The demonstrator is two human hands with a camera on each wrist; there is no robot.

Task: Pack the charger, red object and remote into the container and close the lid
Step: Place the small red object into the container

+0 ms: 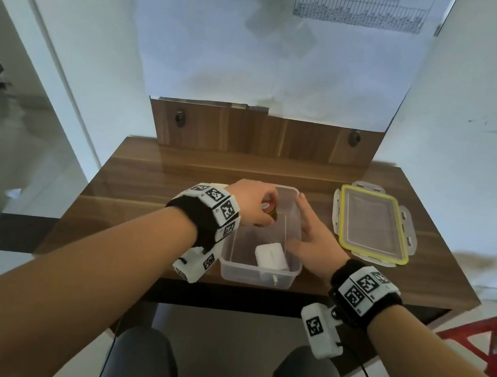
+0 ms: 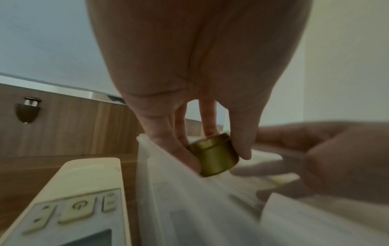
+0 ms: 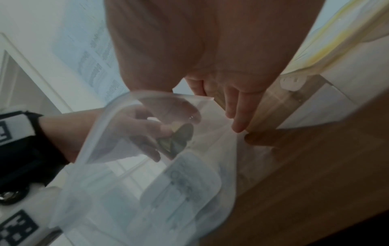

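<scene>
So far only the white charger (image 1: 272,255) lies in the clear container (image 1: 230,253); left hand (image 1: 251,200) clasps the red-topped gold tin (image 1: 270,211) over it, right hand (image 1: 311,237) flat against its wall; remote (image 2: 69,199) and lid (image 1: 372,225) remain outside.

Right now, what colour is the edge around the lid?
Yellow; the lid shows best in the head view.
</scene>
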